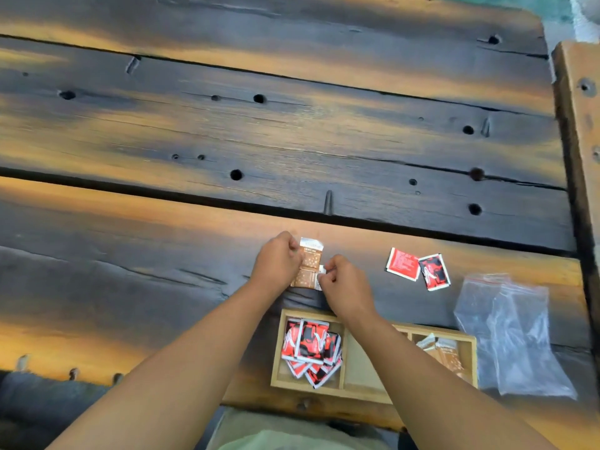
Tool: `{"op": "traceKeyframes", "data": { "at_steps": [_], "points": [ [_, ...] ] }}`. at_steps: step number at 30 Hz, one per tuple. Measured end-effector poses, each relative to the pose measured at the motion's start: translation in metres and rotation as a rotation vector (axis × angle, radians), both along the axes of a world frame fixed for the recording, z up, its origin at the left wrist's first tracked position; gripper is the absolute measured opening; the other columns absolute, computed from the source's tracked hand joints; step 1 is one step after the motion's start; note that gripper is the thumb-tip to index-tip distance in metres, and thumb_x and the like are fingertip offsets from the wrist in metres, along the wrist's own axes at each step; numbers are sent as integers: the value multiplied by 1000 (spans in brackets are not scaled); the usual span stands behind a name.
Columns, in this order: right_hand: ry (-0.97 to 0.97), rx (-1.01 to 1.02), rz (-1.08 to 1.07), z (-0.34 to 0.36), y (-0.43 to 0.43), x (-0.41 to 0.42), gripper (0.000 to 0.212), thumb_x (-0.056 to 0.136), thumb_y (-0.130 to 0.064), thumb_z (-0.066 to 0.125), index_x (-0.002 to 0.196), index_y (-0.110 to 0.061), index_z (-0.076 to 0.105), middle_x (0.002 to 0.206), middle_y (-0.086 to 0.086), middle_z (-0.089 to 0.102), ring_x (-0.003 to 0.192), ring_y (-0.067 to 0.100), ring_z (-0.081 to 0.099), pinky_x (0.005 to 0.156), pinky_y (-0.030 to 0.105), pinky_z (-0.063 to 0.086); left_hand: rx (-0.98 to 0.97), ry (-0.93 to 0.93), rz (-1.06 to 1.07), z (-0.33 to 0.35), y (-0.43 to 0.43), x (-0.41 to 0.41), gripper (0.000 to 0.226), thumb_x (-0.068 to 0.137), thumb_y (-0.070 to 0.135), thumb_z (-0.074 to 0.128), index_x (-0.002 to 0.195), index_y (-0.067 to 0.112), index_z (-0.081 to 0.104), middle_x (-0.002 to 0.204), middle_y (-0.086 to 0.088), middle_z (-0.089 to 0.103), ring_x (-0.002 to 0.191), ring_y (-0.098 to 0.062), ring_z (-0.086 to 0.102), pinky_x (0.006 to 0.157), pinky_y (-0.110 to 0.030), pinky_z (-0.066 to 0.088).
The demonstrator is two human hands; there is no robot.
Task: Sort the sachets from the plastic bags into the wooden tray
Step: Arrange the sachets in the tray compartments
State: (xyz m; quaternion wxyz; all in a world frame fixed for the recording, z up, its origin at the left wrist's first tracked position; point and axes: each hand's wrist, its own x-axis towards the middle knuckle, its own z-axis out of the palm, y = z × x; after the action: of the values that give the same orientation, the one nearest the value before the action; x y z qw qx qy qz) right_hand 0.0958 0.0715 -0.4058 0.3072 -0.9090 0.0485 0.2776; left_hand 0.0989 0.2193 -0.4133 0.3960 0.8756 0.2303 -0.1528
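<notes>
Both hands (279, 259) (344, 284) pinch small brown, white-speckled sachets (308, 266) with silvery edges.

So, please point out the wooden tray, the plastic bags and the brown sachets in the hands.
wooden tray (278, 349): head view, left wall.
plastic bags (516, 339): head view, middle.
brown sachets (311, 255): head view, upper sachet face.

Table (292, 131): heavy dark planks laid crosswise, stained near-black with worn orange-brown patches. A deep gap (162, 193) between planks lies just beyond the left hand (276, 259). A narrower seam (227, 69) runs well beyond it. Round bored holes (236, 174) and cracks are scattered beyond both hands. Well to the right of the right hand (347, 287), a paler wooden beam (581, 131) stands along the table end. A teal surface (552, 8) shows far beyond, blurred. Light is even and diffuse.
</notes>
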Motion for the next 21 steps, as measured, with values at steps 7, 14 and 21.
{"op": "traceKeyframes", "data": {
  "at_steps": [7,14,21],
  "points": [
    [-31,-15,-137,-17,25,29,11,83,-20,65,90,-15,58,90,8,67,85,28,62,71,37,48,120,4,-59,-14,-5,9,23,85,26,69,89,19,48,89,-3,63,79,-23,58,65,-33,44],
    [-25,-6,-202,-23,32,33,10,82,-16,68,87,-13,60,90,5,65,84,24,60,68,33,45,-9,-29,28,-17,-3,10,15,82,12,69,76,18,56,77,1,58,74,-20,58,62,-28,43],
    [-60,220,-352,1,12,35,13,82,-11,69,81,-18,57,78,-4,60,73,14,57,68,30,48,-332,-71,200,12,-11,15,9,85,11,68,81,14,61,81,-3,67,75,-14,62,71,-32,52]
  ]
}}
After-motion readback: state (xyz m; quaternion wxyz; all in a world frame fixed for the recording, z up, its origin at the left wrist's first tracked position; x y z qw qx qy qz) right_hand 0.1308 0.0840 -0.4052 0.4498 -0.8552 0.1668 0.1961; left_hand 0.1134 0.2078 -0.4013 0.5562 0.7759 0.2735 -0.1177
